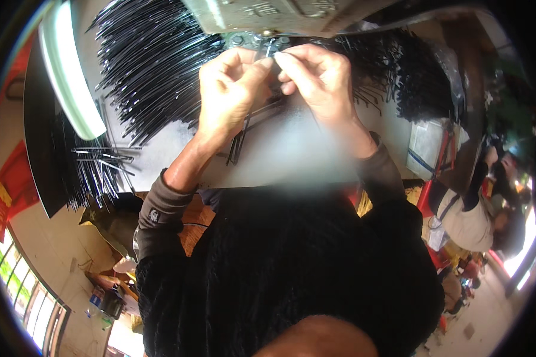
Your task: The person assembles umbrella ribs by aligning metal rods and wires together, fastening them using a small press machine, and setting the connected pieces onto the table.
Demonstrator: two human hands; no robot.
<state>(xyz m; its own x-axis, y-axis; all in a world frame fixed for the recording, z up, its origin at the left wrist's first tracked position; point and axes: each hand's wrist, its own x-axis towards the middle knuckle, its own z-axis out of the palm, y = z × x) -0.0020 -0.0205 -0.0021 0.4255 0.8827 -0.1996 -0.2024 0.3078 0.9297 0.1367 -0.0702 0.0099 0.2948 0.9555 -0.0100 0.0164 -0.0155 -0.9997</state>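
Both my hands are raised in front of a metal machine (268, 16), close to its small bright working point. My left hand (227, 95) is closed, thumb against finger, on a thin black rod (237, 143) whose lower part hangs below the palm. My right hand (323, 83) pinches right beside the left fingertips; what lies between its fingers is too small and covered to make out. A large heap of thin black rods (152, 65) lies to the left of my hands. More black rods (420, 77) are piled on the right.
A light grey tabletop (214, 169) lies under my forearms. At its left a smaller bundle of rods (98, 169) lies below a bright tube lamp (71, 77). A red-framed object (446, 149) stands at the right edge. Another person (467, 220) sits farther right.
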